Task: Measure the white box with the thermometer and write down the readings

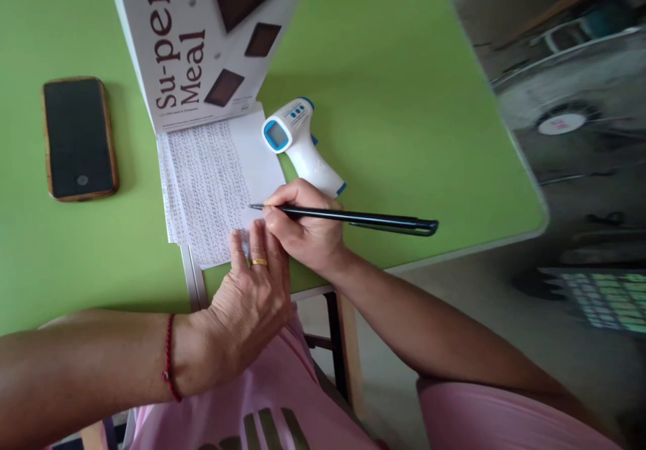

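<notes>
My right hand (305, 225) is closed round a black pen (373, 219), whose tip meets the paper at the edge of the written lines. Under it lies a white sheet (206, 188) filled with rows of small handwriting, on top of other written sheets. My left hand (255, 268), wearing a gold ring, rests with its fingers stretched flat on the sheet's near edge, close beside the right hand. A box (194, 53) printed "Su-per Meal" covers the far end of the sheets. Just beyond my right hand is a white and blue infrared thermometer (303, 147).
A phone (81, 139) in a brown case lies on the left of the green table (404, 100). The table's rounded corner and edge are at right. Beyond it, a fan (565, 120) and a patterned green item (600, 295) appear blurred.
</notes>
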`<state>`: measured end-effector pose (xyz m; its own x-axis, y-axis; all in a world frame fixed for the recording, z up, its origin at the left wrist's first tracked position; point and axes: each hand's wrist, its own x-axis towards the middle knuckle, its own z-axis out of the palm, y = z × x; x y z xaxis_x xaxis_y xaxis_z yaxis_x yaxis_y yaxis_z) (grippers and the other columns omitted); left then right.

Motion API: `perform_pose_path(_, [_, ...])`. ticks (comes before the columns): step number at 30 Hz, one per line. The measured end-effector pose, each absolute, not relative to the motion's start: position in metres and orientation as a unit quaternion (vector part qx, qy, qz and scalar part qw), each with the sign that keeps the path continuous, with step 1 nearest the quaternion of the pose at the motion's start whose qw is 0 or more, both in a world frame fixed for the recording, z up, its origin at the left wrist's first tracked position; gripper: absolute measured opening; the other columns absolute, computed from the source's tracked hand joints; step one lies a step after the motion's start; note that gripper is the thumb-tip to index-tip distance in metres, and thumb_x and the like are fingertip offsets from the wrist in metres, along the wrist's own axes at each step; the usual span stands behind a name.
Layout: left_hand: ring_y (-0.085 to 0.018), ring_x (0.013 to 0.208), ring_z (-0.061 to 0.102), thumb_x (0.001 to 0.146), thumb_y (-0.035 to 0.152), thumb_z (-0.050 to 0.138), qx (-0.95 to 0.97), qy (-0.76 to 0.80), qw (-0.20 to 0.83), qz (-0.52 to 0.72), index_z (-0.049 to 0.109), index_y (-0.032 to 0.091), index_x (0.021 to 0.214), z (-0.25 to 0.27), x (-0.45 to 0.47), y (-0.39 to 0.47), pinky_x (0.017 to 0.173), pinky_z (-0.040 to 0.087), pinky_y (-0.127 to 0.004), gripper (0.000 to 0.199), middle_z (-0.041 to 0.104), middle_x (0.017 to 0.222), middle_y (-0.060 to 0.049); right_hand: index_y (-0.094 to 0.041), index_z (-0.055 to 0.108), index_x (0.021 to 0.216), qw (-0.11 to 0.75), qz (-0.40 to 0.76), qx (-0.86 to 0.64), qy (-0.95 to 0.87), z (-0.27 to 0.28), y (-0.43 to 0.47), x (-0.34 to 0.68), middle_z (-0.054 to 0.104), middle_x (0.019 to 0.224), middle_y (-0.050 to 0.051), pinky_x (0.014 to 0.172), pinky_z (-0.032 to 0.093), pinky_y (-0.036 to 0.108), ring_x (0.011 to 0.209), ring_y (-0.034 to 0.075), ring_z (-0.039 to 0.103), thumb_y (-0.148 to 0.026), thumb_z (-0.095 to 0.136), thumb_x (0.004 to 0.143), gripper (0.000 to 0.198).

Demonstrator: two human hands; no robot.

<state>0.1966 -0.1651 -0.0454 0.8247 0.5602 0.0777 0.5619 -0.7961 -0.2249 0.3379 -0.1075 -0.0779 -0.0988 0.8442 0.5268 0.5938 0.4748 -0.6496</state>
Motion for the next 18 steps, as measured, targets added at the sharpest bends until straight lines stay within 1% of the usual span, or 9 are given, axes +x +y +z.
perform_pose_path(8, [-0.037,0.124,0.059,0.086,0.009,0.040,-0.948,-0.296,0.119,0.001,0.059,-0.002,0.131,-0.0449,0.1957,-0.1651,0.098,0.056,-0.051,0.050,0.061,0.132,-0.026,-0.024,0.052,0.074,0.445,0.149,-0.494,-0.732,-0.0773,-0.1084,0.3379,0.055,0.055,-0.008,0.048,0.043,0.024,0.048,0.009,0.051,-0.016,0.056,0.080,0.011])
perform_pose_path(11, [-0.038,0.124,0.059,0.086,0.009,0.040,-0.948,-0.296,0.117,-0.004,0.059,-0.003,0.131,-0.0460,0.1961,-0.1652,0.098,0.056,-0.051,0.050,0.061,0.132,-0.027,-0.024,0.052,0.074,0.444,0.149,-0.496,-0.731,-0.0782,-0.1088,0.3382,0.055,0.055,-0.008,0.049,0.043,0.024,0.049,0.010,0.051,-0.017,0.057,0.080,0.010])
perform_pose_path(14, [-0.039,0.124,0.058,0.087,0.011,0.042,-0.949,-0.293,0.114,-0.007,0.059,-0.004,0.130,-0.0464,0.1965,-0.1649,0.097,0.056,-0.053,0.048,0.060,0.132,-0.028,-0.024,0.053,0.074,0.452,0.150,-0.490,-0.730,-0.0786,-0.1090,0.3381,0.054,0.055,-0.008,0.049,0.043,0.024,0.049,0.010,0.050,-0.015,0.057,0.079,0.012])
perform_pose_path(18, [-0.037,0.125,0.058,0.090,0.011,0.039,-0.946,-0.299,0.121,-0.007,0.059,-0.004,0.130,-0.0442,0.1964,-0.1635,0.097,0.057,-0.050,0.047,0.059,0.133,-0.028,-0.024,0.053,0.074,0.468,0.139,-0.489,-0.723,-0.0776,-0.1083,0.3389,0.057,0.058,-0.008,0.048,0.043,0.023,0.049,0.009,0.051,-0.014,0.058,0.079,0.012])
